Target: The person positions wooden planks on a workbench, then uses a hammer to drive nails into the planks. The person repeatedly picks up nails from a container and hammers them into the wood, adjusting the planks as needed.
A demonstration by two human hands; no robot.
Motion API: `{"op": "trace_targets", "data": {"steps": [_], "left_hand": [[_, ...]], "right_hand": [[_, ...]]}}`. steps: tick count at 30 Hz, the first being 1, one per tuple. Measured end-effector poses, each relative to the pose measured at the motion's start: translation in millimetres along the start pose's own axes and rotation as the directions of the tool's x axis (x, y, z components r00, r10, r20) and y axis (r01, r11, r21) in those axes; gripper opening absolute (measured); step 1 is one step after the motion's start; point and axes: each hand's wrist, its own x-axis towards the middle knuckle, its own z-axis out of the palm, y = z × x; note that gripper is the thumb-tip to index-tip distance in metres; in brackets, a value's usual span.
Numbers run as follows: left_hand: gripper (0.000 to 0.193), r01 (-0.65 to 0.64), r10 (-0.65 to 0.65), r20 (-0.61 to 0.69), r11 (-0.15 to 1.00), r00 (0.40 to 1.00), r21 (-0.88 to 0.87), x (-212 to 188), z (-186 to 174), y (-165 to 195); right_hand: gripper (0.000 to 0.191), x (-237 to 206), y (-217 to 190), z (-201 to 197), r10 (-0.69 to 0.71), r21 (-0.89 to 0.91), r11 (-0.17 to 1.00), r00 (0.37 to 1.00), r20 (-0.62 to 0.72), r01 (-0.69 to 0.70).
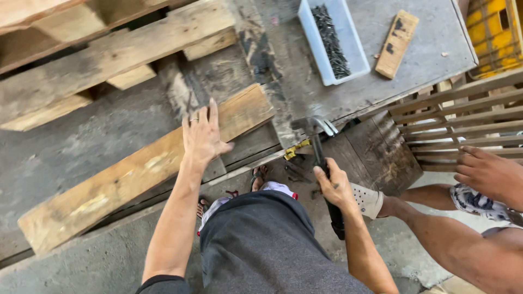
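Starting at the bottom of the frame, the person's grey shorts (261,245) fill the lower centre, with sandalled feet (260,177) just above them on the concrete floor (81,261); both forearms rise from the lower edge. The right hand (335,188), at centre right, is closed around the black handle of a claw hammer (321,158); the fingers are wrapped fully round the grip; the metal head sits higher, at the edge of the grey workbench (419,60). The left hand (202,136), at centre, is spread flat with fingers apart, palm down on a long pale wooden plank (125,179); nothing is clamped in it; a ring shows on one finger. The plank runs diagonally from lower left to centre, lying on a dark, worn board surface (87,136).

At the right edge, another person's hand (487,174) rests against a slatted wooden crate (463,120); that person's forearm (436,234) crosses the lower right corner.

Higher in the frame, a wooden pallet (109,54) occupies the upper left, with its blocks visible beneath the boards. On the workbench at upper centre stands a pale blue plastic tray (313,32) holding dark nails (332,38); a short wood offcut (397,43) lies just beside it, apart from the tray; a yellow crate (496,32) shows in the upper right corner.
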Motion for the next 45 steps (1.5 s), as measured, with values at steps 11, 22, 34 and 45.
{"op": "trace_targets", "data": {"steps": [11,22,34,45], "left_hand": [[0.122,-0.16,0.163,0.111,0.986,0.98,-0.036,-12.9,-7.5,18.8],[0.027,-0.65,0.6,-0.351,0.759,0.719,-0.037,225.0,-17.1,210.3],[0.017,-0.495,0.576,-0.188,0.797,0.796,0.347,320.5,-2.6,312.4],[0.023,-0.47,0.158,-0.501,0.656,0.851,-0.591,239.1,-47.6,191.2]], "right_hand": [[0.034,77.7,84.1,-24.5,0.25,0.176,0.948,0.963,0.098,-0.264],[0.033,85.7,88.6,-2.2,0.151,0.128,0.979,0.987,0.05,-0.156],[0.029,89.6,57.9,8.7,0.255,0.278,0.928,0.967,0.016,-0.249],[0.028,102.3,20.7,-8.7,0.368,0.255,0.9,0.93,-0.011,-0.353]]}}
